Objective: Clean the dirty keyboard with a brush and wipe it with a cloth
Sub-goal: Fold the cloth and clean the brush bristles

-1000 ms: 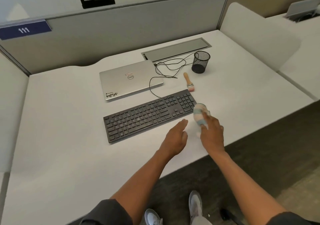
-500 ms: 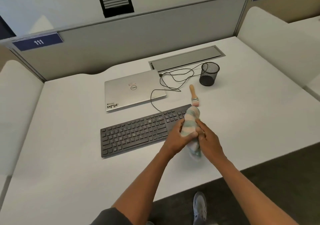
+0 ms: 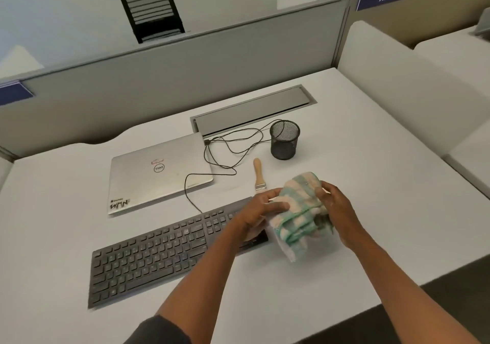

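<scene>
A black keyboard (image 3: 148, 256) lies slanted across the white desk (image 3: 371, 211). Above its right end I hold a bunched cloth (image 3: 299, 205), striped green, pink and white, between both hands. My left hand (image 3: 261, 211) grips the cloth's left side, fingers curled over it. My right hand (image 3: 335, 208) grips its right side. The hands and cloth hide the keyboard's right end. A small wooden-handled brush (image 3: 258, 175) lies on the desk just behind the cloth, untouched.
A shut silver laptop (image 3: 159, 174) lies behind the keyboard, with a black cable (image 3: 228, 144) looping to a desk cable hatch (image 3: 252, 110). A black mesh cup (image 3: 284, 143) stands at the right. Grey partitions (image 3: 185, 73) wall the desk's back and right side.
The right hand lifted the cloth from beside the keyboard's right end. The left hand joined it, and both now hold the cloth spread wider above the keyboard's right end.
</scene>
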Available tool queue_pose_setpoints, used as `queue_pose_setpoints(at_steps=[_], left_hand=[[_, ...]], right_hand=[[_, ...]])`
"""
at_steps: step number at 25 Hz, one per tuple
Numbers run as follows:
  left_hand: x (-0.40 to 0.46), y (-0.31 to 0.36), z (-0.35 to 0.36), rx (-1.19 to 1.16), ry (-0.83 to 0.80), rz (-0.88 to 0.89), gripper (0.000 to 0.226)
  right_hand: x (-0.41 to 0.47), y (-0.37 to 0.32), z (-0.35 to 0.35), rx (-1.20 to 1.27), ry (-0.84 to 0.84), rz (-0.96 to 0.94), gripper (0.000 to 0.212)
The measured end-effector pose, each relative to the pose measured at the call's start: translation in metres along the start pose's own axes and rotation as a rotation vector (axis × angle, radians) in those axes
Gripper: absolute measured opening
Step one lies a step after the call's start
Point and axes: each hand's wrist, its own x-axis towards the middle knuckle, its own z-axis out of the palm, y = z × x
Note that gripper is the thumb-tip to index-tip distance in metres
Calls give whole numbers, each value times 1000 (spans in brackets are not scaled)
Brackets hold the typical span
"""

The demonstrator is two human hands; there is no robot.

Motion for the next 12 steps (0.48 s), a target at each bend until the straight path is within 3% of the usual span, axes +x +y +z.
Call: queue_pose_setpoints(at_steps=[3,6,9,12], left_hand=[[32,11,1,50,19,-7,58],[57,20,-3,104,94,-21,64],[75,30,-1,288,216,-15,76],[92,34,7,481,306,13,69]], right_hand=[[27,-4,-7,-8,-23,-8,41],[52,-2,-16,-55,67,-29,38],[74,-2,-25,-121,108,-39,42],[89,-2,-32,-209,160,-61,43]])
